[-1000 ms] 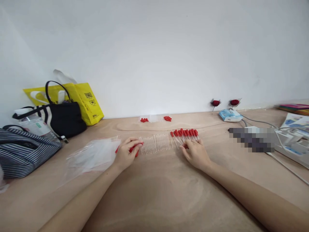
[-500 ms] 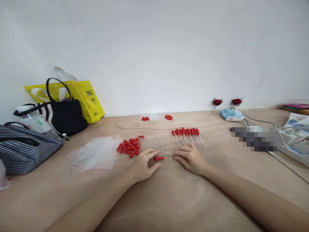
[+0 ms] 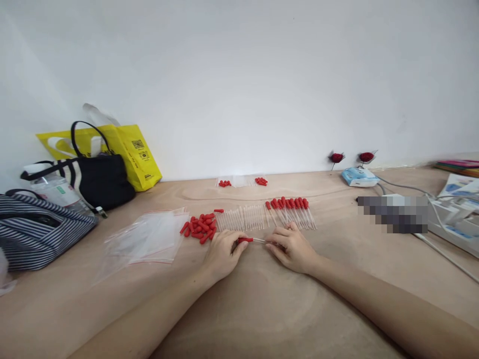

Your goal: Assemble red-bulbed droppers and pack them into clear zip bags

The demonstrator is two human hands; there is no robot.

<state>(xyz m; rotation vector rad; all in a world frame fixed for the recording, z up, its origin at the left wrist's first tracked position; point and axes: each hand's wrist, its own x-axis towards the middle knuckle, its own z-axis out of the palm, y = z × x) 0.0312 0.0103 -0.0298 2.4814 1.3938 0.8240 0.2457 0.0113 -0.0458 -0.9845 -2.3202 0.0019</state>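
Observation:
My left hand (image 3: 225, 253) pinches a red rubber dropper bulb (image 3: 246, 240) between thumb and fingers, its open end pointing right. My right hand (image 3: 291, 248) is closed on a clear glass dropper tube (image 3: 259, 241), whose left end meets the bulb's mouth; I cannot tell how far it is in. Just behind my hands lies a row of bare glass tubes (image 3: 239, 218). Right of them are several droppers with red bulbs fitted (image 3: 294, 212). A pile of loose red bulbs (image 3: 200, 227) lies beyond my left hand.
Clear zip bags (image 3: 155, 237) lie at left. Bags with red bulbs (image 3: 242, 181) rest by the wall. A yellow bag (image 3: 140, 157), a black bag (image 3: 107, 179) and a striped bag (image 3: 45, 229) stand far left. A tissue pack (image 3: 359, 177) and cables lie at right.
My left hand has closed on the red bulb and lifted it slightly from the table. The bulb and the glass tube, apart before, now meet end to end.

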